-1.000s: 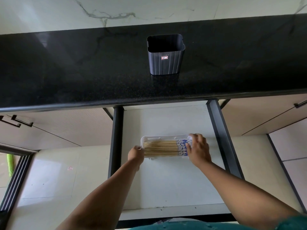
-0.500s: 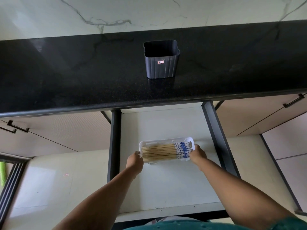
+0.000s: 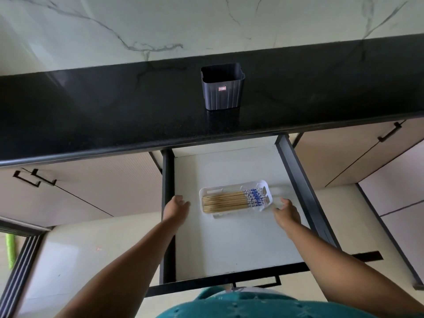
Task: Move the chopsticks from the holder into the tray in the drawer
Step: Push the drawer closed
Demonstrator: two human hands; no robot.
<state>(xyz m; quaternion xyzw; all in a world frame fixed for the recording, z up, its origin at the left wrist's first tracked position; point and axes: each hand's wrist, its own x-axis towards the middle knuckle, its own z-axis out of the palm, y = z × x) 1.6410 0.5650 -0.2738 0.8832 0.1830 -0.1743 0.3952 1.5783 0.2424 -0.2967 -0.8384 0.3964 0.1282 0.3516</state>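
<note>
Several wooden chopsticks (image 3: 227, 201) with blue-and-white patterned ends lie side by side in a white tray (image 3: 234, 187) on the floor of the open white drawer (image 3: 229, 244). The dark ribbed holder (image 3: 222, 90) stands upright on the black counter with nothing showing in it. My left hand (image 3: 177, 208) hovers left of the tray, fingers apart, a gap between it and the tray. To the tray's right, my right hand (image 3: 286, 211) is also apart from it, fingers loosely spread and holding nothing.
The black counter edge (image 3: 206, 138) overhangs the back of the drawer. Dark drawer rails (image 3: 302, 193) run along both sides. Closed cabinet doors with black handles (image 3: 34, 177) flank the drawer. A marble wall rises behind the counter.
Both hands have let go of the tray ends and drawn back and outward. The tray with the chopsticks stays in the drawer. The view has shifted back a little.
</note>
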